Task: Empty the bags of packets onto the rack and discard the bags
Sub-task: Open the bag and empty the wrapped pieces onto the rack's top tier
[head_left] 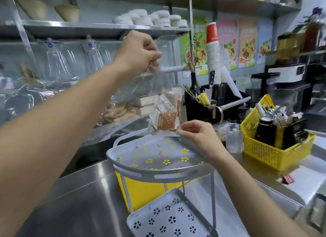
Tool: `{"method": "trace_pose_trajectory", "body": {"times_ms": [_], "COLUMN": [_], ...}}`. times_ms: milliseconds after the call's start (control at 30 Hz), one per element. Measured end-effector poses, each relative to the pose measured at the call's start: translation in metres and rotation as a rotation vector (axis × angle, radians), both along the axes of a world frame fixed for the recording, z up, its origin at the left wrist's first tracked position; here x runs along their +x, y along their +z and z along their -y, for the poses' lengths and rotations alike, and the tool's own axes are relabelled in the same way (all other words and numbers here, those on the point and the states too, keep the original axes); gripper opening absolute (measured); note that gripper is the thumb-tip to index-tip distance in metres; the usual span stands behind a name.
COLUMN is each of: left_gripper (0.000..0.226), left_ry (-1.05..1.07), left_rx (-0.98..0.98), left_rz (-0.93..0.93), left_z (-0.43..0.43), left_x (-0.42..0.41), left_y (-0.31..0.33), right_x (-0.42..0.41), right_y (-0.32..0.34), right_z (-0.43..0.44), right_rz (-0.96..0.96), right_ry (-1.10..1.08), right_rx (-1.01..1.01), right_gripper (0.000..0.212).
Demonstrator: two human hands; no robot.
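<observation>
Two hands, apart, on one clear bag (155,83): your left hand (139,51), upper centre, pinches its top; your right hand (195,132), mid-frame, its lower edge. Packets (165,116) bunched low inside, above the rack (123,168). Step, likely: emptying. Next: shake them out.

grey rack (134,173) with flower cut-outs, yellow basket (268,152), brown-and-white packets (165,120)

Left hand (139,53): raised high, arm stretched up and forward, fingers curled, pinching top of bag (158,84) | Right hand (195,132): lower, forearm angled in from lower right, thumb and fingers pinching bag's bottom edge
</observation>
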State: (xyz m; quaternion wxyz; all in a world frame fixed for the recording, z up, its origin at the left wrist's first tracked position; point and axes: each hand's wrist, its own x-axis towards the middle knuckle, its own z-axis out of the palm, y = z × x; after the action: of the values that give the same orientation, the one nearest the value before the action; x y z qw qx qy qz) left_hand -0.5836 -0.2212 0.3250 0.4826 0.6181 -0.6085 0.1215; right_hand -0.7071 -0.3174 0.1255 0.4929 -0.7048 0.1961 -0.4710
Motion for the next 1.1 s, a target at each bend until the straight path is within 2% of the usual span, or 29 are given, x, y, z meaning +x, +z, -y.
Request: {"method": "trace_pose_trajectory", "body": {"times_ms": [167,300,367,467,533,600,733,833,867,933,1033,1100], "left_gripper": [0.018,0.018,0.020,0.020,0.017,0.013,0.001,0.010,0.012,0.014,0.004,0.014], "left_ry": [-0.087,-0.030,-0.019,-0.015,0.040,0.074,0.117,0.115,0.117,0.133,0.206,0.274], "left_rx": [-0.095,-0.118,-0.089,0.012,0.072,0.125,0.205,0.195,0.197,0.212,0.260,0.291], "left_rz": [-0.182,-0.152,-0.123,-0.118,-0.148,-0.215,-0.370,-0.461,-0.483,-0.512,-0.520,-0.526], "left_z": [0.000,-0.001,-0.004,-0.008,-0.011,-0.015,-0.024,-0.027,-0.028,-0.029,-0.032,-0.035], "left_x": [-0.003,0.014,0.027,0.045,0.058,0.071,0.090,0.098,0.101,0.107,0.112,0.114], "left_y": [0.010,0.008,-0.001,-0.022,-0.035,-0.046,-0.070,-0.088,-0.093,-0.105,-0.118,-0.121], "right_x": [-0.001,-0.012,-0.022,-0.034,-0.039,-0.043,-0.050,-0.047,-0.043,-0.037,-0.025,-0.015], "right_y": [0.000,0.003,0.004,0.007,0.013,0.021,0.038,0.040,0.039,0.037,0.044,0.055], "right_z": [-0.002,0.002,0.010,0.020,0.026,0.031,0.038,0.039,0.039,0.040,0.040,0.039], "right_rz": [0.019,0.115,0.129,0.020,-0.067,-0.108,-0.070,-0.081,-0.090,-0.102,-0.067,-0.025], "right_ry": [-0.103,-0.173,-0.207,-0.278,-0.274,-0.255,-0.214,-0.211,-0.224,-0.253,-0.252,-0.256], "right_rx": [-0.030,0.016,0.033,-0.048,-0.095,-0.109,-0.104,-0.119,-0.129,-0.135,-0.135,-0.135], "right_gripper": [0.006,0.026,0.025,0.017,0.003,0.005,0.007,0.004,0.010,0.016,0.010,0.005]}}
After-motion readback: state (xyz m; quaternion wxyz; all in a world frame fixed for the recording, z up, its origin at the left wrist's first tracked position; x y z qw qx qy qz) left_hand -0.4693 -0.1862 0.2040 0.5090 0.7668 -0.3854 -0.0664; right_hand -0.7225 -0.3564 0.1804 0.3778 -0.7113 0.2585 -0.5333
